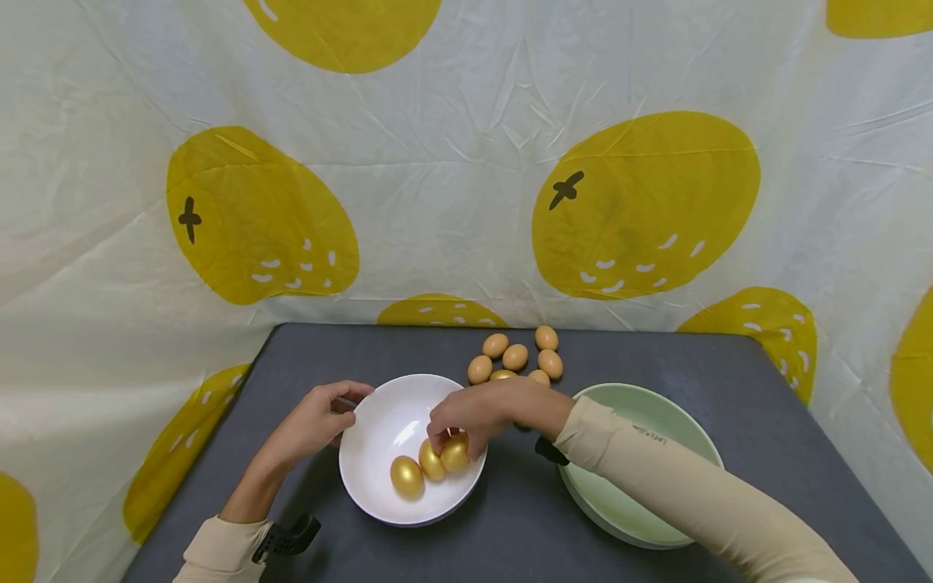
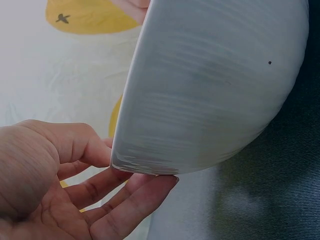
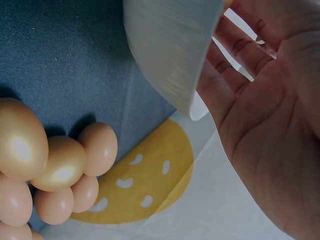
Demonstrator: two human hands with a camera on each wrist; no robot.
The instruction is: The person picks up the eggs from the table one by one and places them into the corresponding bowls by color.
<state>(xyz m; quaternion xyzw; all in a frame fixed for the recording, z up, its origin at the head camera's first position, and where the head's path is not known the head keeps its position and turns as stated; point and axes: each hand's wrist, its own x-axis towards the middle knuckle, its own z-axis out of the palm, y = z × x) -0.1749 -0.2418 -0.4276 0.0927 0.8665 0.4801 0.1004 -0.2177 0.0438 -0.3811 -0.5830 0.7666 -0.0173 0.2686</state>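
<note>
A white bowl stands on the dark table, and several golden eggs lie inside it. At its left side my left hand holds the rim, with the thumb at the edge and the fingers against the outer wall in the left wrist view. My right hand reaches over the right rim into the bowl. Its thumb and fingers are around one golden egg low in the bowl. In the right wrist view the bowl's wall mostly hides the fingertips and that egg.
A pale green bowl stands on the right, under the right forearm. Behind the bowls lie several brown eggs and a golden egg, partly covered by the right hand. A cloth with yellow fruit prints hangs along the table's back edge.
</note>
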